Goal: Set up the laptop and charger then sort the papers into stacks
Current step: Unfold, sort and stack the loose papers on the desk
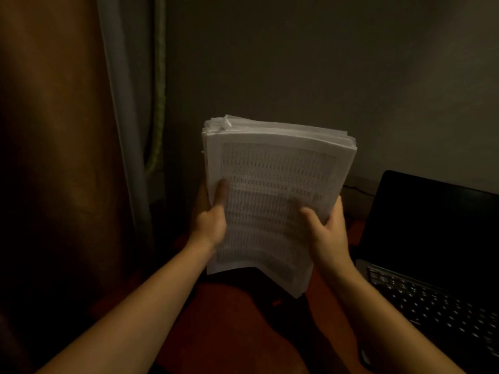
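Observation:
A thick stack of white printed papers [272,184] is held up in the air at the middle of the view, its top sheet covered in rows of small print. My left hand [212,215] grips the stack's left edge, thumb on the top sheet. My right hand [328,233] grips its lower right edge, thumb on top. An open black laptop [432,252] stands at the right with a dark screen and its keyboard facing me. A thin dark cable [357,188] runs behind the laptop along the wall.
A dark red surface [229,333] lies below the papers. A brown curtain [62,157] with a grey edge hangs at the left. A plain dark wall [324,63] is behind. The room is dim.

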A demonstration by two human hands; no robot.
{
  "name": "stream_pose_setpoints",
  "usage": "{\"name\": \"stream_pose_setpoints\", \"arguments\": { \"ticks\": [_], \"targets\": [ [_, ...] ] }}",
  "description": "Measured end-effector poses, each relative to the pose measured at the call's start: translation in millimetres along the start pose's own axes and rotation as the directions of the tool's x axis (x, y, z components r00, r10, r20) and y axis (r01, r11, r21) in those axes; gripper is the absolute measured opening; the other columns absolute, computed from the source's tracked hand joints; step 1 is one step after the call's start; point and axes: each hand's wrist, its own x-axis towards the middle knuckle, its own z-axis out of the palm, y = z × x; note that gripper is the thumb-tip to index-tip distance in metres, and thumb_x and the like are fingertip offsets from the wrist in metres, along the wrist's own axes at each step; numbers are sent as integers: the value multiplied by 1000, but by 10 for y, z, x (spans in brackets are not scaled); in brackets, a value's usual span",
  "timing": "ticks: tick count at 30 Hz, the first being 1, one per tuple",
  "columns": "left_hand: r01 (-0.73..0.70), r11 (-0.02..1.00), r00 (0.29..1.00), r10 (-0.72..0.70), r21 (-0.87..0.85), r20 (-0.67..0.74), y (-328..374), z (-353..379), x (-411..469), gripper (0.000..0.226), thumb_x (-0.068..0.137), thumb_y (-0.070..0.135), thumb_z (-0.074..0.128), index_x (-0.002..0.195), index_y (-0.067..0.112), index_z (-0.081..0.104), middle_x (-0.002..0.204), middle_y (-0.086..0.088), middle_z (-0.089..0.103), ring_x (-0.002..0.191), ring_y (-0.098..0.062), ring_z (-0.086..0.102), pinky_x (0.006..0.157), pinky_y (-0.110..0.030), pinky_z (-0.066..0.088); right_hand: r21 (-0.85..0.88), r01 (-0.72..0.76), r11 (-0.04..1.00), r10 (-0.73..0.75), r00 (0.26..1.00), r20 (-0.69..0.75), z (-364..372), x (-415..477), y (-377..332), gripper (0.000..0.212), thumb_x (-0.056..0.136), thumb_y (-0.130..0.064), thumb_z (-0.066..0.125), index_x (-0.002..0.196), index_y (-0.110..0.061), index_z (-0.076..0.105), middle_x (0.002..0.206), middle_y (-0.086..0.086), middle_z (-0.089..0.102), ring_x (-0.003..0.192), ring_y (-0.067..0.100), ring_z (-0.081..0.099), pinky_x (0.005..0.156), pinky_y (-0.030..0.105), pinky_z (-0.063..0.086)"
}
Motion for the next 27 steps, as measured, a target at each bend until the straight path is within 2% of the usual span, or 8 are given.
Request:
{"name": "stream_pose_setpoints", "arguments": {
  "ticks": [4,8,12,14,17,20,24,27],
  "targets": [
    [-60,996,996,64,68,-57,-48,66,-5,45,98,53,44,136,31,46,103,20,57,102,-8,60,85,-24,46,-120,71,990,-73,997,-14,21,44,-2,41,100,-4,55,121,-39,49,115,-9,61,105,3,62,86,34,57],
    [-137,987,979,148,83,-141,-111,71,-122,44,95,51,46,136,35,45,113,20,51,104,-2,50,81,-7,37,-56,118,991,-117,993,14,-39,20,34,40,97,-22,62,113,-56,48,107,-28,63,104,-2,63,76,20,56],
    [-90,991,995,93,104,-27,-184,22,-73,43,85,69,44,123,51,39,121,16,54,109,-6,53,98,-28,40,-29,25,999,-23,998,53,-103,-22,150,46,92,-27,66,123,-50,41,117,-27,61,108,-7,61,78,16,57],
    [-16,989,999,12,145,30,-147,-3,3,61,82,70,41,137,45,37,123,12,54,109,-11,54,98,-37,43,-42,13,999,-10,997,70,-117,13,134,44,92,-23,68,122,-44,45,119,-16,62,107,-3,64,77,19,58],
    [53,974,994,-71,220,78,-41,-72,105,50,92,62,46,131,31,46,108,9,63,101,-15,63,84,-35,50,-65,17,998,-12,996,86,-131,57,-1,34,90,-23,70,115,-35,52,111,-10,64,100,4,68,70,24,60],
    [115,921,987,-149,371,64,72,-172,264,75,89,61,57,146,15,41,138,-7,57,123,-26,58,95,-41,51,-129,56,990,-38,990,136,-182,161,-209,31,90,-25,71,117,-27,56,107,-5,66,94,9,70,66,27,60],
    [-256,834,963,266,488,50,464,-334,451,109,76,47,81,158,34,10,164,-1,16,146,-22,28,115,-42,33,-449,270,852,-138,942,306,-312,406,-590,30,91,-26,73,117,-30,59,94,-11,68,84,11,68,68,43,59],
    [-431,758,902,350,490,252,792,-389,553,135,47,65,86,156,44,9,160,10,23,142,-11,33,114,-35,34,-604,447,660,-115,855,506,-334,575,-897,29,90,-36,72,113,-38,55,96,-12,67,86,13,66,73,46,56]
  ]
}}
